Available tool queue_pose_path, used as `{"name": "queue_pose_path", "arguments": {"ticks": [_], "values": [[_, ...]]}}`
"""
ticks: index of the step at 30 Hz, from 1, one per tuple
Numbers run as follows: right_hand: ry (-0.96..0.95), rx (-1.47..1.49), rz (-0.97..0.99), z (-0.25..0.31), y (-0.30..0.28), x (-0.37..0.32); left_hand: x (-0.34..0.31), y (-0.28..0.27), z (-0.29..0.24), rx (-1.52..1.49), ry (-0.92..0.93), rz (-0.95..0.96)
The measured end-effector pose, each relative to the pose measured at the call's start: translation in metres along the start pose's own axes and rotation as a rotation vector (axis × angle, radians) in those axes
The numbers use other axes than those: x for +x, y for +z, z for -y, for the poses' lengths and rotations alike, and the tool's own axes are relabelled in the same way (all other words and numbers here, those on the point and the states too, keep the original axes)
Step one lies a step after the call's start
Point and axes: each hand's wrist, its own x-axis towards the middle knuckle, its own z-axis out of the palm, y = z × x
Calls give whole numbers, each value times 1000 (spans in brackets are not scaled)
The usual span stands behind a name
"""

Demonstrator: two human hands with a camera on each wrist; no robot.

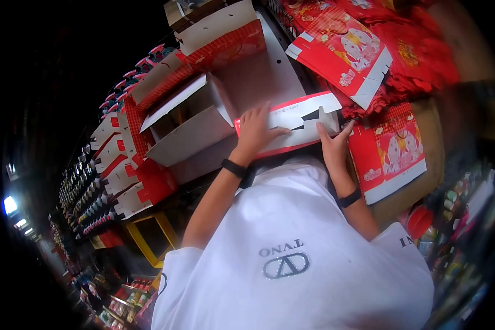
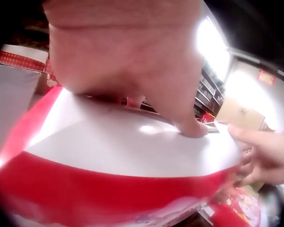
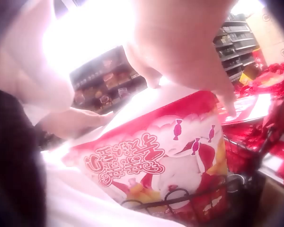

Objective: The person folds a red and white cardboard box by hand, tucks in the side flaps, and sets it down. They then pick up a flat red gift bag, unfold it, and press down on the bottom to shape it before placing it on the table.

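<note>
A red-and-white carton (image 1: 292,114) lies crosswise in front of the shirt, its white end flaps facing up with a dark gap between them. My left hand (image 1: 253,131) grips its left part, fingers over the far edge and thumb on the white face. In the left wrist view the palm (image 2: 128,52) is above the white panel (image 2: 109,137). My right hand (image 1: 335,144) holds the carton's right end, thumb at the flap, fingers spread at the side. The right wrist view shows this hand (image 3: 180,42) over the carton's printed side (image 3: 165,161).
Left of the hands stands a large open carton (image 1: 195,135) with raised flaps. Flat printed red cartons (image 1: 363,60) lie at the upper right over red bags, another (image 1: 393,148) to the right. Folded cartons (image 1: 124,170) are stacked at left, above a yellow frame (image 1: 143,242).
</note>
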Motion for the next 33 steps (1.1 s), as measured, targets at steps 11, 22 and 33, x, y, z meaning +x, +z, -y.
{"name": "queue_pose_path", "arguments": {"ticks": [11, 22, 33], "values": [[-168, 428, 2, 18, 56, 31, -8, -23, 12, -169, -18, -70], [-501, 165, 303, 71, 137, 80, 3, 8, 70, -724, -178, -25], [-186, 490, 599, 81, 138, 89, 56, 14, 77, -1033, -421, -158]]}}
